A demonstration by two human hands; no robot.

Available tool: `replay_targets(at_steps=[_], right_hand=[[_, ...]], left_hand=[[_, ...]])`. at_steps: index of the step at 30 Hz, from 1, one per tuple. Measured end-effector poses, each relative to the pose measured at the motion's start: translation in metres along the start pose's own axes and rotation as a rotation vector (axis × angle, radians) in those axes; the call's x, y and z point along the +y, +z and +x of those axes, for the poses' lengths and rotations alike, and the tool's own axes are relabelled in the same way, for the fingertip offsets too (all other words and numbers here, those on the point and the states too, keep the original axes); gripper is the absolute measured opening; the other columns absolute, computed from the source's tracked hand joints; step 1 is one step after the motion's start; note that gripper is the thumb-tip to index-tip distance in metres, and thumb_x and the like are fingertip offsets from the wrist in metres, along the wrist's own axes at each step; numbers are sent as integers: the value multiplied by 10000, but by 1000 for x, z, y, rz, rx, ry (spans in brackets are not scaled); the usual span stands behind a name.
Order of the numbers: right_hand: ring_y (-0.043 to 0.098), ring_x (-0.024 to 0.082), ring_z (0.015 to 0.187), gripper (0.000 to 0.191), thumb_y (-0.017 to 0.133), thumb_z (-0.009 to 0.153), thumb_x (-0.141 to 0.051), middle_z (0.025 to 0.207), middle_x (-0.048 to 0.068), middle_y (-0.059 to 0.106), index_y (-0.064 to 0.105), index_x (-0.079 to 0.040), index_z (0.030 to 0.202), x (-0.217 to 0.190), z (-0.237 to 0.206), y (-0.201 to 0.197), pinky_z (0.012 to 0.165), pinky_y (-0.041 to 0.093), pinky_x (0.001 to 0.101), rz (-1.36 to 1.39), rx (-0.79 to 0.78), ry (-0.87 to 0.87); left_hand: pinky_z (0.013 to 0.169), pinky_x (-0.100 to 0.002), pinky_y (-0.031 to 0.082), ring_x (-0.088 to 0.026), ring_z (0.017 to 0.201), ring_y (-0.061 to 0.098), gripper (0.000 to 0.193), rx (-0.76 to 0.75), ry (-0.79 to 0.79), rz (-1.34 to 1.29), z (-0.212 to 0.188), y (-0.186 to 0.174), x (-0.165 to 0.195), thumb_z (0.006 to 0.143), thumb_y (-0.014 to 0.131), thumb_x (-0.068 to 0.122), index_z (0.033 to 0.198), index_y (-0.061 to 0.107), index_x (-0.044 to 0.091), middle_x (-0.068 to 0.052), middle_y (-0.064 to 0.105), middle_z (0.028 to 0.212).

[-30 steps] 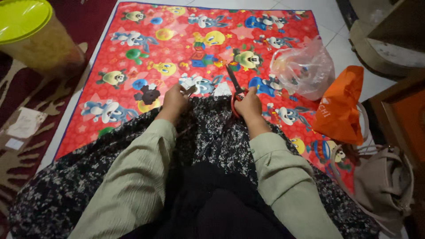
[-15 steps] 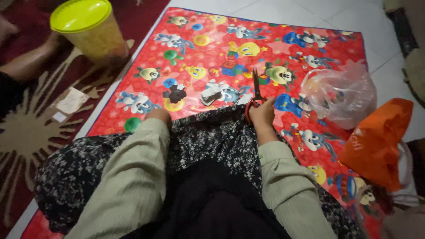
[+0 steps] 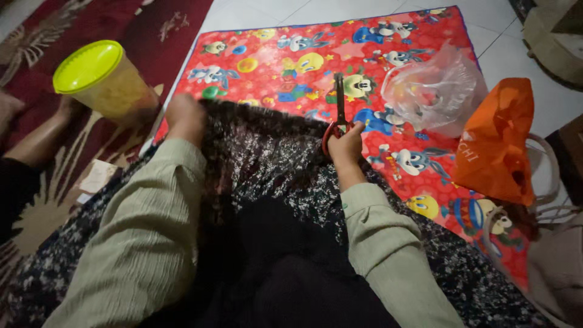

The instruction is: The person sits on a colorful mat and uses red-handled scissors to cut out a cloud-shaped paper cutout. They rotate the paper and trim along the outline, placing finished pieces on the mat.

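A dark floral fabric (image 3: 273,152) lies spread over my lap and onto a red cartoon-print mat (image 3: 316,54). My left hand (image 3: 185,116) grips the fabric's far edge at the left and holds it stretched. My right hand (image 3: 347,143) is closed on red-handled scissors (image 3: 339,109), whose blades point away from me over the mat, just past the fabric's edge. Both forearms wear pale green sleeves.
A clear tub with a yellow-green lid (image 3: 103,82) stands on the dark red rug at the left. A clear plastic bag (image 3: 434,91) and an orange plastic bag (image 3: 498,143) lie at the right. Another person's arm (image 3: 36,136) rests at the left edge.
My left hand has slid left along the fabric's edge, pulling it wider. My right hand stays on the scissors. My view has shifted right, so the mat and tub appear further left.
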State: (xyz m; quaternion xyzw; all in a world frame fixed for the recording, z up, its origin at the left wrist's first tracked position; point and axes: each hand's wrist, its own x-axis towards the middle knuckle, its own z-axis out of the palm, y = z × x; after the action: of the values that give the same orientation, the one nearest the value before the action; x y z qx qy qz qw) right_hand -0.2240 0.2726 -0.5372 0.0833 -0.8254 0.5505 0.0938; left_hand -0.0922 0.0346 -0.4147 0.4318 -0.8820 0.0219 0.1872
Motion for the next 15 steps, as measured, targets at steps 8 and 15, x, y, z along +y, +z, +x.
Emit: replay_targets(at_steps=[8, 15], right_hand=[[702, 425, 943, 633, 795, 829, -323, 1038, 223, 712, 397, -55, 1243, -13, -9, 23, 780, 533, 525, -84, -125, 29], [701, 437, 965, 632, 818, 781, -277, 1031, 253, 713, 427, -32, 1213, -11, -10, 64, 811, 544, 498, -21, -117, -90]], left_hand=[[805, -538, 550, -459, 942, 699, 178, 48, -166, -76, -23, 23, -63, 882, 666, 150, 969, 748, 18, -272, 722, 990], [812, -532, 533, -454, 905, 686, 170, 256, -71, -364, 2, 20, -88, 844, 641, 107, 954, 752, 39, -268, 709, 942]])
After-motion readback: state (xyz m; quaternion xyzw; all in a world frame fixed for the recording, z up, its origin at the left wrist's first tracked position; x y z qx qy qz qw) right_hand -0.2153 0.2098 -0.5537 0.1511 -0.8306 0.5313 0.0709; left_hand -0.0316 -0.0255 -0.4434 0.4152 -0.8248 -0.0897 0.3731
